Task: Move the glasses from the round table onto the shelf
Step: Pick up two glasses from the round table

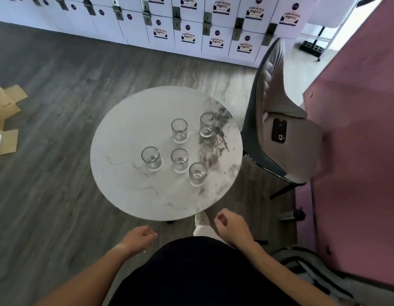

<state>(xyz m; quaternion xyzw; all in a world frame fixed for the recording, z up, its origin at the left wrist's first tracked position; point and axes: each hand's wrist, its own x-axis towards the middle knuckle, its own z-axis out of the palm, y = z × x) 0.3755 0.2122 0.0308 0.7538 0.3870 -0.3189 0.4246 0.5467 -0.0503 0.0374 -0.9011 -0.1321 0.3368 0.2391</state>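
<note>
1. Head view, looking down. Round table (pixel 129 129), marble-patterned top, stands mid-scene. Five clear glasses upright on it, all apart from one another: far-middle glass (pixel 179 130), far-right glass (pixel 207 124), left glass (pixel 151 158), centre glass (pixel 180 160), near-right glass (pixel 198 173).
2. Left hand (pixel 138 238) hangs below the near edge of the table, fingers loosely curled, holding nothing. Right hand (pixel 232 225) likewise near the table's edge, fingers curled in loosely, nothing in it. Neither touches the table or a glass.
3. Task state, judged: nothing taken up yet; all five glasses remain on the table.
4. Handling, judged: short straight-sided tumblers with thick bases, rigid, smooth, probably slippery, breakable if knocked or dropped. They look empty, so likely light. Best hold is around the side wall at mid-height, thumb opposite fingers. Centre glass and near-right glass stand close together; reaching between them risks a clink.
5. Surroundings: chair (pixel 268 138) just right of the table, a phone (pixel 279 130) lying on its seat. White lockers (pixel 191 29) along the far wall. Cardboard (pixel 6 120) on the floor at far left.
6. Not visible: no shelf identifiable in this view, so the destination cannot be placed. Table base mostly hidden under the top. Whether any liquid sits in the glasses cannot be told for certain.
</note>
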